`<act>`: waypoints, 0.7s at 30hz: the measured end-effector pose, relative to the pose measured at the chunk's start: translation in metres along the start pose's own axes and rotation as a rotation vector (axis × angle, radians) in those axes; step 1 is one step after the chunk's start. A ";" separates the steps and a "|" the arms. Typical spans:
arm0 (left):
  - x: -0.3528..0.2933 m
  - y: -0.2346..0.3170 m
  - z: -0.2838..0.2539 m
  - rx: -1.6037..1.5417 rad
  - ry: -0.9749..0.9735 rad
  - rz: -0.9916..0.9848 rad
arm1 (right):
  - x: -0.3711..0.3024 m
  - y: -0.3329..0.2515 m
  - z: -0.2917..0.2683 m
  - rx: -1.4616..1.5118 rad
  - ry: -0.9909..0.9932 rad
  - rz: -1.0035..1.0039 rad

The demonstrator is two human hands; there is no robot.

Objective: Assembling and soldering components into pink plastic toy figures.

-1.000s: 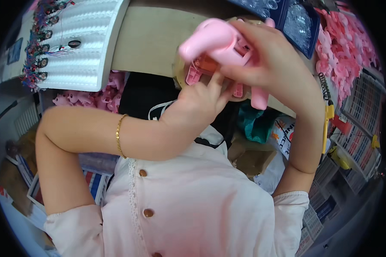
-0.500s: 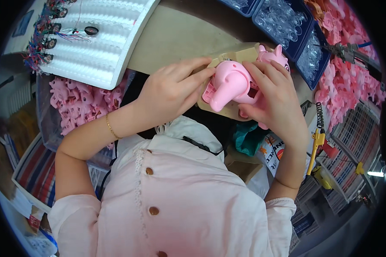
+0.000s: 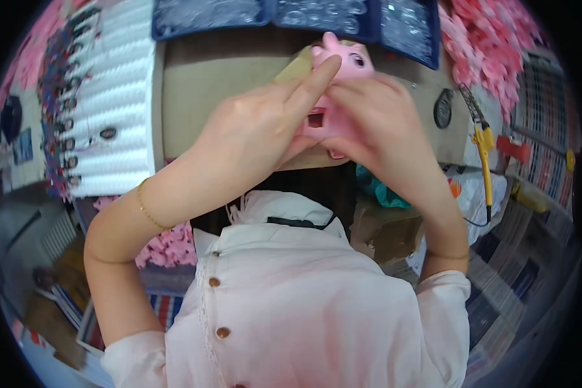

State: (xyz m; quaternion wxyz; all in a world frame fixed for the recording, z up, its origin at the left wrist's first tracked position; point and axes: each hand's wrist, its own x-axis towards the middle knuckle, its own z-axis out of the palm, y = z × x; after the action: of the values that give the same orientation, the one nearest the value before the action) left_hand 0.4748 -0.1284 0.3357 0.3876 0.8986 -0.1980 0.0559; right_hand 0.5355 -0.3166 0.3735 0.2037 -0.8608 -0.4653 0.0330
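A pink toy pony (image 3: 346,64) with pointed ears and a dark eye is between my hands, its head at the far end. A dark rectangular opening shows in the pink body. My left hand (image 3: 252,129) is closed against the toy's left side, one long finger reaching up onto the head. Around the right side, my right hand (image 3: 385,119) grips the body; its upper fingers are smeared by motion. My hands hide much of the body. Partly covered behind the toy is a cream-coloured block (image 3: 295,68) on the beige tabletop (image 3: 204,84).
Blue trays (image 3: 270,22) of clear plastic parts line the far edge. White foam (image 3: 119,90) with wired round parts stands left. Pink parts (image 3: 488,45) heap at far right, near a yellow-handled soldering iron (image 3: 484,155) in a coiled stand. More pink pieces (image 3: 168,249) lie lower left.
The view has swung round. The toy has turned so its opening faces me, and the rounded pink limb that showed on top is out of sight. Both hands have shifted along its sides.
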 end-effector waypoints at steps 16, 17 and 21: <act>0.027 0.020 -0.008 0.512 -0.375 0.064 | -0.072 -0.021 0.025 1.337 -0.174 0.906; 0.026 0.017 -0.008 0.473 -0.336 0.104 | -0.073 -0.012 0.019 1.206 -0.301 0.837; 0.029 0.023 -0.004 0.406 -0.402 0.028 | -0.041 0.032 0.022 0.497 0.285 0.496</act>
State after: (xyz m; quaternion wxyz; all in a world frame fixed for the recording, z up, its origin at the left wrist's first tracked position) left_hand 0.4920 -0.1488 0.3613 0.1520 0.9480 -0.2681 -0.0794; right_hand 0.5319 -0.3589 0.3359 0.4547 -0.8676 -0.1875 0.0729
